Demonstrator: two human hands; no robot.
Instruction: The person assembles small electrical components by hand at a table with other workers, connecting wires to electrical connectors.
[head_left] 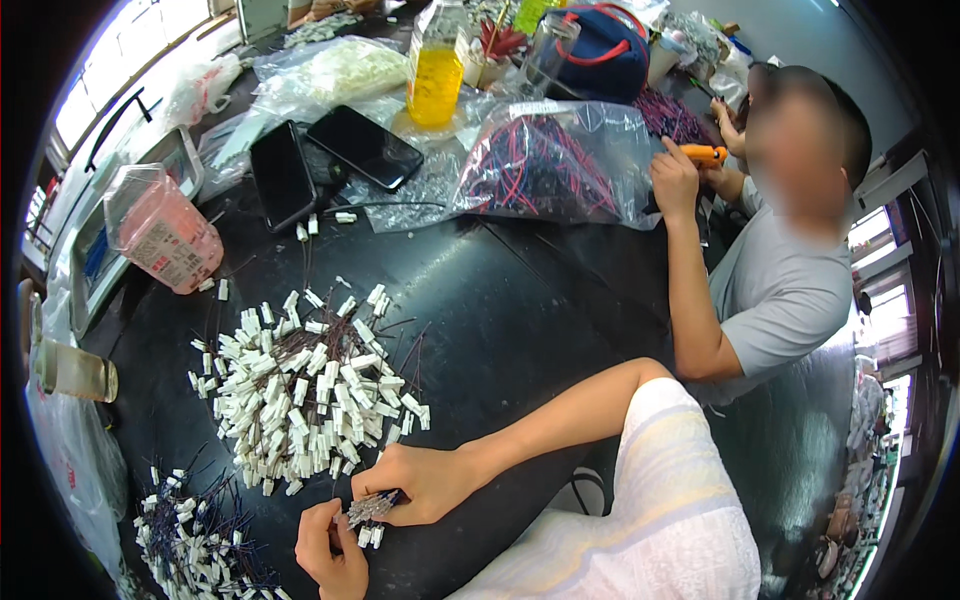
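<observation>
My right hand (420, 485) is closed round a small bundle of connector wires (372, 507), with clear and white plugs poking out toward the left. Close beside the bundle, my left hand (332, 555) has its fingers curled and the fingertips pinched together; whatever lies in them is too small to name. Just beyond both hands spreads a big heap of white plug connectors (310, 390) on thin brown wires. To the left of my left hand lies a second pile of white connectors on dark blue wires (200, 535).
Two black phones (365, 147), a clear bag of red and blue wires (550, 165) and a yellow drink bottle (435, 85) lie across the far side. A pink-labelled tub (165, 235) and a cup (80, 370) stand left. A co-worker (770, 260) at right holds an orange tool (703, 154).
</observation>
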